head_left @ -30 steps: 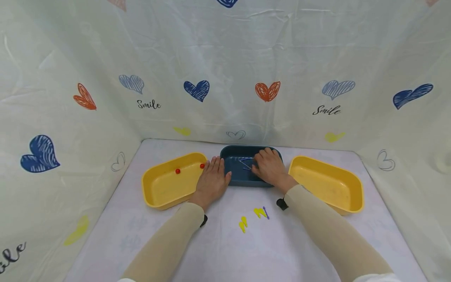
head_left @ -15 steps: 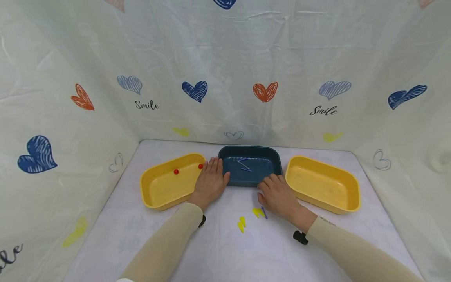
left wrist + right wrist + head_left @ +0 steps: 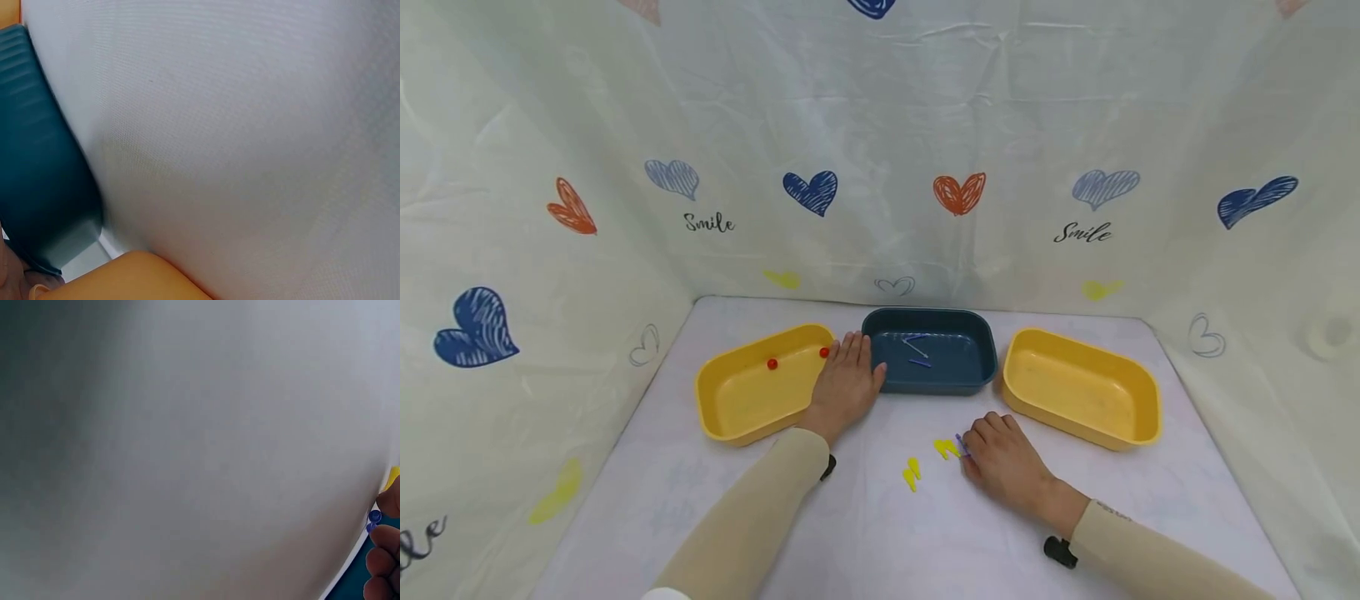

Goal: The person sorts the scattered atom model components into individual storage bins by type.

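Observation:
My left hand [image 3: 844, 385] lies with straight fingers across the neighbouring rims of the left yellow tray [image 3: 718, 417] and the dark blue tray [image 3: 928, 388]. My right hand [image 3: 1009, 467] is low over the white table, with a small purple stick [image 3: 962, 445] at its thumb and index finger. In the right wrist view the stick's rounded end [image 3: 374, 516] shows between thumb and fingertip; the rest is hidden. Just left of that hand are small yellow pieces [image 3: 946, 448], and more yellow pieces [image 3: 912, 473] lie nearer the left. Several thin purple sticks [image 3: 920, 362] lie inside the blue tray.
Two small red balls, one [image 3: 772, 364] further left and one [image 3: 824, 352] by my left fingers, sit in the left yellow tray. A second yellow tray [image 3: 1082, 429] stands on the right. A white sheet with printed hearts [image 3: 809, 193] hangs behind the table.
My right hand has left the blue tray, coming back toward me and down to the purple stick on the table. A further purple stick lies in the blue tray's view uncovered. My left hand stays put.

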Motion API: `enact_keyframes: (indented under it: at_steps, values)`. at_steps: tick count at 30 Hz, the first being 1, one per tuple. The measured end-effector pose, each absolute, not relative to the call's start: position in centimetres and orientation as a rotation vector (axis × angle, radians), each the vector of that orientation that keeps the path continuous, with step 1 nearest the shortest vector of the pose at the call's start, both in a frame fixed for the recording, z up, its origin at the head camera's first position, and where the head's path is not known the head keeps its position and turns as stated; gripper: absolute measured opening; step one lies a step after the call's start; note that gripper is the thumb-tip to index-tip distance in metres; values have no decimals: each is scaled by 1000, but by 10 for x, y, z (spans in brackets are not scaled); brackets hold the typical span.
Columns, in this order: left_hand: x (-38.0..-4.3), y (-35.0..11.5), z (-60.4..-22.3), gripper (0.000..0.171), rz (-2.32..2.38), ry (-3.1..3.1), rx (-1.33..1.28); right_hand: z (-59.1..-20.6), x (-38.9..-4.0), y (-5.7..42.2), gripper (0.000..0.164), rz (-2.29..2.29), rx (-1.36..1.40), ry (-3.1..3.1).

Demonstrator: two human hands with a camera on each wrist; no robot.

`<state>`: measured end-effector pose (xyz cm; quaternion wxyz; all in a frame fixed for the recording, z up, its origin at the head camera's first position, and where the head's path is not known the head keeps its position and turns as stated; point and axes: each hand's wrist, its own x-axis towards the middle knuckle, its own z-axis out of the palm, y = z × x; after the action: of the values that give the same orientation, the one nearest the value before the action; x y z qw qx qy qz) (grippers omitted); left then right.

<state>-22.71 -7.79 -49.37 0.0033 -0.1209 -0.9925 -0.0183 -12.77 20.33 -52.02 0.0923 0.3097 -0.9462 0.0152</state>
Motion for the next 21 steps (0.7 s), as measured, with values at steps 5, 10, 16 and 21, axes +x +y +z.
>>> enact_keyframes:
  at_steps: [5,10,16,21]
  values:
    - [-228,-78,-494,70,-55,-3117,-379,-519,-131,209,27,33,900,-2815]
    - [-227,-78,-493,70,-43,-3115,-380,-520,-132,216,27,-18,866,-2795]
    - [-227,-78,-492,70,-42,-3124,-377,-522,-131,220,19,15,833,-2788]
    - [-226,-78,-490,70,-42,-3131,-381,-522,-130,222,18,33,812,-2809]
